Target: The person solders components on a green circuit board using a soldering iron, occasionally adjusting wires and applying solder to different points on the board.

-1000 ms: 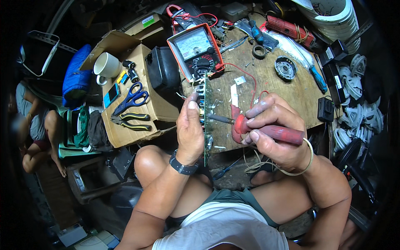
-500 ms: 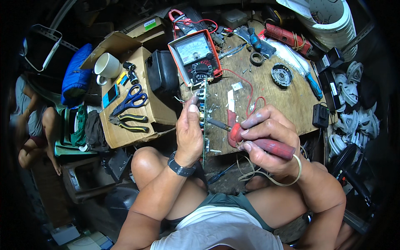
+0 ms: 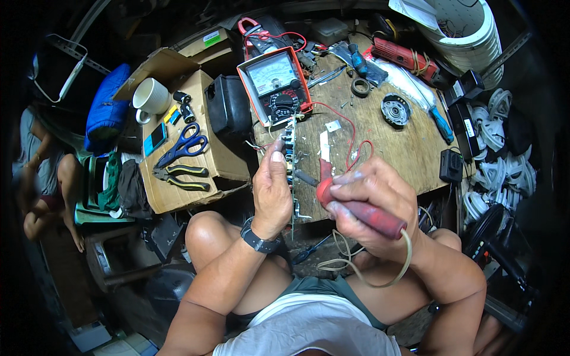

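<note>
My left hand (image 3: 272, 193), wearing a dark watch, holds a circuit board (image 3: 290, 142) on edge, its component side turned to the right. In my right hand (image 3: 380, 199) is a red-handled soldering iron (image 3: 373, 219) with a pale cord. The iron's dark barrel points left at the lower part of the board; whether its tip touches cannot be made out. Behind the iron lies a red-handled knife (image 3: 325, 149) with a pale blade. Just beyond the board stands an analog multimeter (image 3: 274, 80) in an orange-red case, its red lead curving over the wooden table (image 3: 380, 139).
On the left, a cardboard box (image 3: 222, 163) carries scissors (image 3: 185, 142), pliers (image 3: 181, 177) and a white mug (image 3: 151, 96). A round metal part (image 3: 395, 110), black tape roll (image 3: 361, 86), blue screwdriver (image 3: 440, 124) and red power tool (image 3: 409, 59) lie right. Another person (image 3: 50, 160) sits far left.
My right hand has moved left and slightly down, bringing the soldering iron's tip closer to the circuit board. My left hand keeps its hold on the board.
</note>
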### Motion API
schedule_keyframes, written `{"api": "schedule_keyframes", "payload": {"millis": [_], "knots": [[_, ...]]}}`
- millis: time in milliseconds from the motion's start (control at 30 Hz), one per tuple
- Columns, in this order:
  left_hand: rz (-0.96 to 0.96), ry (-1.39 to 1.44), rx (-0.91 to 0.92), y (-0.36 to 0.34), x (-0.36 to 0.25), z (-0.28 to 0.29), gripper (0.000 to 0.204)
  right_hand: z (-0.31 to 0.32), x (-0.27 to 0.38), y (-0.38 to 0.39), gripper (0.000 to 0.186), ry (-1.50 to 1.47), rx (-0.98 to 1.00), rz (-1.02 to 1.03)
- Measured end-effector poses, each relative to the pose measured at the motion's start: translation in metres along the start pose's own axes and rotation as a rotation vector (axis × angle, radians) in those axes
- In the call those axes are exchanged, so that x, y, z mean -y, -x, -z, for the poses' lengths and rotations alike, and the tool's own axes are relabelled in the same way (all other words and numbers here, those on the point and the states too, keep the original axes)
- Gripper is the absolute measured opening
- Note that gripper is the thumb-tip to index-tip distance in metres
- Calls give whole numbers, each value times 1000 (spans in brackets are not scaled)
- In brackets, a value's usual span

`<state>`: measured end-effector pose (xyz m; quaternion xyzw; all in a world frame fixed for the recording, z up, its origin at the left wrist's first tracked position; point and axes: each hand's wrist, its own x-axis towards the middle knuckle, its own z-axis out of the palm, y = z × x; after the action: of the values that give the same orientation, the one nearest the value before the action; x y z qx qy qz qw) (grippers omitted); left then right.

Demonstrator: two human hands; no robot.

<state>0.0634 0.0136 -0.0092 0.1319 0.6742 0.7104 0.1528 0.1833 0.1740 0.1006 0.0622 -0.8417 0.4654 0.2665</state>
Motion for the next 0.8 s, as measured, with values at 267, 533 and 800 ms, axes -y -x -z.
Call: {"api": "schedule_keyframes", "payload": {"millis": [267,533,800], "knots": [[-13,-9,-2,0,-7,-1,52,-5,-4,0,24,-1,-82,-9],[-62,-92,-15,2,-6,-2,54,-9,-3,6,28,57,-97,67],[-81,-104,12,0,3,-6,55,-3,0,6,26,162,-24,114]]}}
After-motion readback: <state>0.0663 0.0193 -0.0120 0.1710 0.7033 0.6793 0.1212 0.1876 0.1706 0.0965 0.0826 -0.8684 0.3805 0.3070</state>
